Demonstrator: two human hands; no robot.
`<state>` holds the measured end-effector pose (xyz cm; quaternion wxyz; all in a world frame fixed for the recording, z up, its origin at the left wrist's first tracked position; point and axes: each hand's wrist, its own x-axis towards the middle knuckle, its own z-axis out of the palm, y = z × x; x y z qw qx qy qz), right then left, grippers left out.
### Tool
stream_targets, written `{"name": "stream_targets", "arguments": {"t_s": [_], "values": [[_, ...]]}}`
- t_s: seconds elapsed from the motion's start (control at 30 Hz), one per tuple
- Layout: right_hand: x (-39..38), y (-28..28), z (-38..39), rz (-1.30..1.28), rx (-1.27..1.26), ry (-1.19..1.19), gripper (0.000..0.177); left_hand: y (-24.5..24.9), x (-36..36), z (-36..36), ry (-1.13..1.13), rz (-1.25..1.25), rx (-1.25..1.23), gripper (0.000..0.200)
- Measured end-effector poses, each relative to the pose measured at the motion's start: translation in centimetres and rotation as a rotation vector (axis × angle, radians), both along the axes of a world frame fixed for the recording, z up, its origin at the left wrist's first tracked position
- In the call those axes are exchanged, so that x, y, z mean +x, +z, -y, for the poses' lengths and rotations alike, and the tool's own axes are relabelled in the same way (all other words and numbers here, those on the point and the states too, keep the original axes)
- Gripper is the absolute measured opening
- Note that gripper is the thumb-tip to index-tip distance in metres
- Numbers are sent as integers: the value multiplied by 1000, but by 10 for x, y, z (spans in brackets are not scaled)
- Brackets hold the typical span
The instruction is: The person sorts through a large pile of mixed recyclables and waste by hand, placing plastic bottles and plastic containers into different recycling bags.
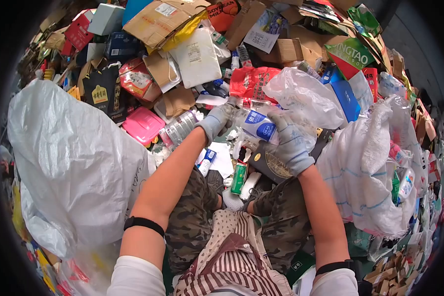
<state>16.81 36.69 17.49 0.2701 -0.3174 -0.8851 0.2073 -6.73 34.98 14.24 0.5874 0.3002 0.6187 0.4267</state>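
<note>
The right hand [291, 143] grips the plastic bottle [258, 126], and the left hand [217, 120] closes on its neck. It is better to hold the body steady.

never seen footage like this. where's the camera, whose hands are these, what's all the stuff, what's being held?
There is no machine here. One camera sits on a person's head and looks forward and down, so the two arms coming up from the bottom edge are the wearer's own. Both hands wear grey gloves. The left hand and the right hand together grip a clear plastic bottle with a blue label. The person sits in a heap of waste: cardboard, a red bag, a pink container and a green can near the knees. Big white woven sacks flank the person: the left sack and the right sack.
</note>
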Motion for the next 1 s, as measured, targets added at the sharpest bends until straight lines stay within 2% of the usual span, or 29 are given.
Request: {"name": "stream_targets", "arguments": {"t_s": [0.03, 0.07, 0.1, 0.13, 0.2, 0.27, 0.3, 0.37, 0.43, 0.47, 0.5, 0.53, 0.57, 0.6, 0.63, 0.67, 0.7, 0.73, 0.77, 0.83, 0.9, 0.93, 0.97, 1.0], "values": [[2, -5, -5, -56, -98, -19, 71, 3, -5, -1, -83, 101, 3, 47], [4, -8, -13, -189, -494, -79, 75, 7, 6, 5, -49, 34, 316, 55], [13, -10, -17, -215, -535, -66, 76, 2, 3, -7, -144, 13, 425, 48], [19, 2, -15, -237, -577, -52, 77, 5, 7, -11, -150, -26, 398, 45], [33, -13, -24, -272, -549, -25, 73, 3, 12, -19, -156, -64, 324, 40], [39, -11, -26, -145, -119, -6, 70, 12, 19, -16, -183, -153, 152, 40], [42, -9, -25, -76, 93, 4, 68, 12, 27, -14, -91, -200, 33, 54], [41, 5, -11, -80, 110, -41, 66, 2, 28, -18, 10, -207, -48, 50], [48, 4, -7, -96, 163, -66, 68, -4, 20, -26, 152, -16, -104, 51], [54, 2, -5, -125, 127, -97, 68, -12, 19, -27, 243, 40, -43, 51], [61, 11, 4, -260, -3, -30, 68, -11, 18, -27, 268, 83, -4, 52], [76, 19, 12, -264, -5, -1, 67, -23, 19, -32, 357, 52, 22, 52], [94, 20, 27, -351, -44, 18, 70, -41, 10, -45, 378, 110, 70, 38], [119, 42, 50, -386, -146, 82, 77, -53, 5, -48, 271, 150, 31, 35], [146, 49, 80, -673, -489, 152, 85, -33, 18, -40, 159, 103, -13, 31], [173, 91, 118, -718, -468, 151, 91, -8, 38, -27, 126, 73, 3, 25], [213, 103, 151, -886, -536, 132, 89, 17, 59, -13, 94, 43, 19, 21], [254, 125, 189, -811, -399, -109, 85, -58, 12, -58, -97, 81, 77, 41], [296, 153, 232, -729, -276, -329, 81, -73, -4, -73, -103, 41, 87, 41], [385, 190, 331, -711, 42, -885, 61, -74, -4, -83, -91, -29, 89, 42], [501, 181, 468, -963, 321, -1184, 44, -77, -5, -85, -90, -98, 99, 42], [552, 148, 562, -1009, 458, -1691, 50, -77, -7, -84, -88, -141, 114, 43], [604, 78, 695, -903, 383, -2109, 53, -79, -11, -82, -83, -191, 122, 43], [550, 49, 756, -851, -21, -2983, 60, -82, -15, -78, -83, -234, 132, 44]]}}
